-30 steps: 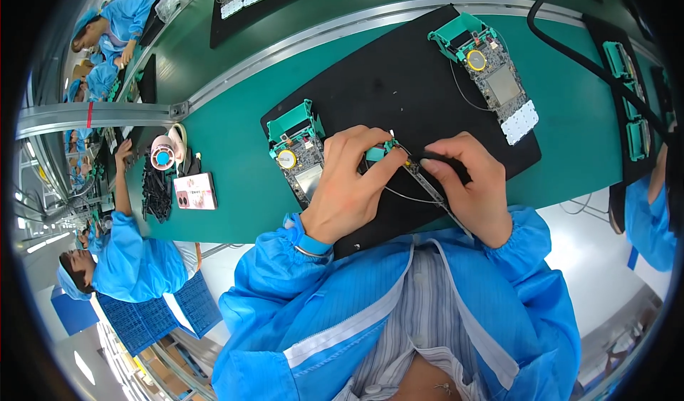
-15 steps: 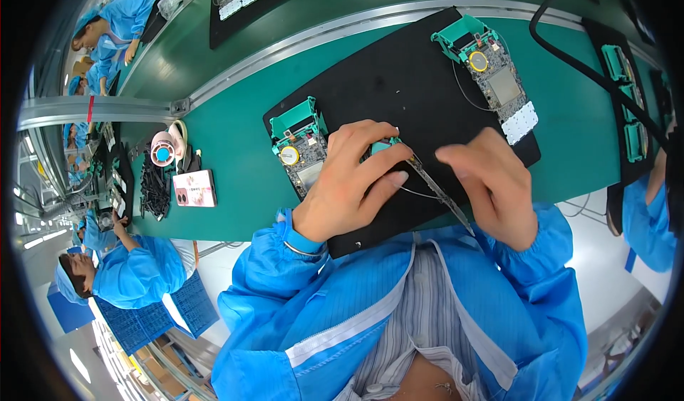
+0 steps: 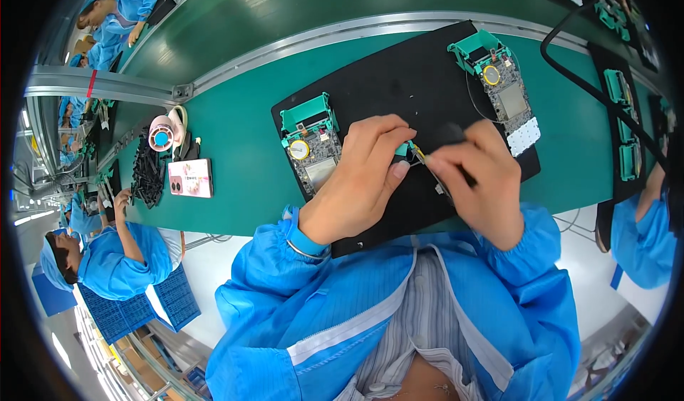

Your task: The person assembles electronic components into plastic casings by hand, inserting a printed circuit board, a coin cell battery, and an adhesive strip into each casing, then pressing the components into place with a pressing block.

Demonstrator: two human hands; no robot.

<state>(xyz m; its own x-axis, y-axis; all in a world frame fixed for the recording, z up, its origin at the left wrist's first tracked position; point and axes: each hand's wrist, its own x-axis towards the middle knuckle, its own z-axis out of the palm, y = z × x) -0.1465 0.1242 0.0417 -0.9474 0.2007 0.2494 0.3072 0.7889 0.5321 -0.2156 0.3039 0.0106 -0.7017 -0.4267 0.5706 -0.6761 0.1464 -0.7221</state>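
Over the black mat (image 3: 385, 101), a circuit board (image 3: 418, 153) with a teal plastic end stands on edge between my hands. The fingers and thumb of my left hand (image 3: 360, 180) are closed on its teal end. Bent and drawn together, the fingers of my right hand (image 3: 484, 180) are at the board's right side; a dark blurred shape is by their tips, and what they hold is unclear. A second circuit board (image 3: 313, 151) with a teal holder lies left of my left hand. Beyond my right hand lies a third circuit board (image 3: 509, 98), with a thin wire and a white plate.
Left on the green table are a pink handheld fan (image 3: 162, 134), a phone (image 3: 191, 178) and a pile of black parts (image 3: 147, 173). A metal rail (image 3: 306, 48) runs behind the mat. At right, a black cable (image 3: 584, 80) hangs near a tray (image 3: 614, 144). Co-workers sit around.
My right hand has moved in to the upright board, which is now more hidden between my hands. A dark blurred shape has appeared by the right fingertips. The whole view has shifted slightly.
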